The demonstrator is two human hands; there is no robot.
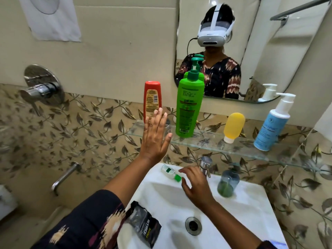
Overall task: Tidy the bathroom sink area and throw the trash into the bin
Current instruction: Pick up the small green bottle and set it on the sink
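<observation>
A red bottle point(152, 97) stands cap-down at the left end of the glass shelf point(212, 141). My left hand point(155, 137) is open just in front of it, fingers straight, holding nothing. A small clear bottle with a green cap point(169, 172) lies on the back rim of the white sink point(251, 212). My right hand point(195, 186) hovers beside its cap, fingers spread and empty. A black crumpled wrapper point(143, 225) lies on the sink's front left edge.
On the shelf also stand a green pump bottle point(189, 106), a yellow tube point(233, 127) and a white-and-blue pump bottle point(273, 126). A blue-grey soap dispenser point(227, 182) and a chrome tap point(205, 165) sit on the sink's back rim. A mirror hangs above.
</observation>
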